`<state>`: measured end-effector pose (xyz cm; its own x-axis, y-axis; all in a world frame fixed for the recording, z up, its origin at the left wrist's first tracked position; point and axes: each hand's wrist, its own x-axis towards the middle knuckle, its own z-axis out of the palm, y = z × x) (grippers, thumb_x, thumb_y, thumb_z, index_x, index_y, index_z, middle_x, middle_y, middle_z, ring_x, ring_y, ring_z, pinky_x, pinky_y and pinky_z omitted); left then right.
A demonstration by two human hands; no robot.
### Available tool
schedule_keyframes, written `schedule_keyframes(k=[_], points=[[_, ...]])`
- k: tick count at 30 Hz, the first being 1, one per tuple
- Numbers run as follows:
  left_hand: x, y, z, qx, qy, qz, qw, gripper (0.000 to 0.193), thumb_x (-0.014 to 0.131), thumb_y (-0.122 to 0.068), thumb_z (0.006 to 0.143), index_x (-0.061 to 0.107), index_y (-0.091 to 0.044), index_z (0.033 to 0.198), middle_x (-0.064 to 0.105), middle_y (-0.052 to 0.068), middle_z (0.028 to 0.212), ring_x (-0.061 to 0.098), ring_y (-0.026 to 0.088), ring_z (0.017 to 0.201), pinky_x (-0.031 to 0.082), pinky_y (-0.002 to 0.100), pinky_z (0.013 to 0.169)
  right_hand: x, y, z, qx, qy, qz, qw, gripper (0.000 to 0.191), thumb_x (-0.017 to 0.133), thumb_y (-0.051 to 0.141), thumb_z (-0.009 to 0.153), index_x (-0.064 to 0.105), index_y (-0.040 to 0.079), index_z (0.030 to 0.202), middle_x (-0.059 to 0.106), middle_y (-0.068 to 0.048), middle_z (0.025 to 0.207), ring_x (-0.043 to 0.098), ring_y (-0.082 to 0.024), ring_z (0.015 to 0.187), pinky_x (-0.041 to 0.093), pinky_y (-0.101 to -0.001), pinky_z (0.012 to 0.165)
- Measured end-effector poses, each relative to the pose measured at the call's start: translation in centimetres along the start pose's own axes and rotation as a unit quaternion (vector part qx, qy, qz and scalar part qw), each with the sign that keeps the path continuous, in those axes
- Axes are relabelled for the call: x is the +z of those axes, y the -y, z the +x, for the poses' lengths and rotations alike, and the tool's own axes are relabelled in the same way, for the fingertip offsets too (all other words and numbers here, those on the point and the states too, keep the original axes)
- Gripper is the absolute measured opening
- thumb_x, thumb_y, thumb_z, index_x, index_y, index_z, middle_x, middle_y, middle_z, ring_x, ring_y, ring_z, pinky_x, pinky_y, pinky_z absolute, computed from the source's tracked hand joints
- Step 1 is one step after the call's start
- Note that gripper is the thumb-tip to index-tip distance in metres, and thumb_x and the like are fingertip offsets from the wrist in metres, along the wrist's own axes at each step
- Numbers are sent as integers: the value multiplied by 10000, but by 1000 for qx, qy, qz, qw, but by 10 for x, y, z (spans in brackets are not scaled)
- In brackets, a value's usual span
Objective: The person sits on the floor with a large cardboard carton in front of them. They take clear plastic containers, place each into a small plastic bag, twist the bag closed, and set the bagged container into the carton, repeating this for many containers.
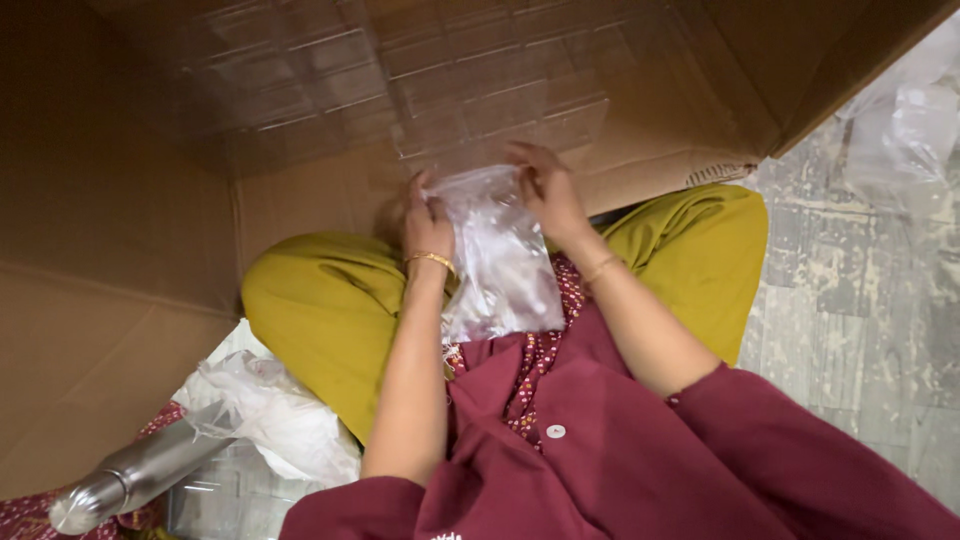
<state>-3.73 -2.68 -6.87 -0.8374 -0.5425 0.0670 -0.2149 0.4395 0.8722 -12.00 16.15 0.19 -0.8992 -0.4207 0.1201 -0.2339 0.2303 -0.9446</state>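
Observation:
A clear plastic bag (pixel 497 258) with small pale items inside lies over my lap, stretched between both hands. My left hand (pixel 427 222) pinches the bag's upper left corner, and a gold bangle sits on that wrist. At the bag's upper right edge, my right hand (pixel 545 190) grips the plastic with bent fingers. Both hands hold the bag just in front of a large brown cardboard box (pixel 330 90). My legs in mustard-yellow trousers (pixel 320 300) are crossed beneath the bag.
A steel bottle (pixel 135 470) lies at lower left beside crumpled white plastic (pixel 270 410). More clear plastic bags (pixel 905 130) rest on the grey patterned floor (pixel 860 310) at the right. Cardboard flaps surround the left and top.

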Motion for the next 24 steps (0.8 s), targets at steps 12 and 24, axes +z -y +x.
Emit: schedule_keyframes(k=[12,24], points=[[40,4,-19,-174,239,-269,917,93,551,-92,971,628,-40,976,624,38,809,586,207,669,488,348,617,-54,-68,-57,140,-53,-14,989,136,591,93,1009,680,4,1061,707,-53,933,616,-138,852,511,-275,755],[78,-24,-11,42,188,-56,980,281,649,-328,986,716,-55,992,724,41,867,675,146,766,527,311,715,-67,17,-70,269,235,497,791,610,557,504,943,690,-41,1182,740,-137,1147,719,-205,1061,582,-346,985]])
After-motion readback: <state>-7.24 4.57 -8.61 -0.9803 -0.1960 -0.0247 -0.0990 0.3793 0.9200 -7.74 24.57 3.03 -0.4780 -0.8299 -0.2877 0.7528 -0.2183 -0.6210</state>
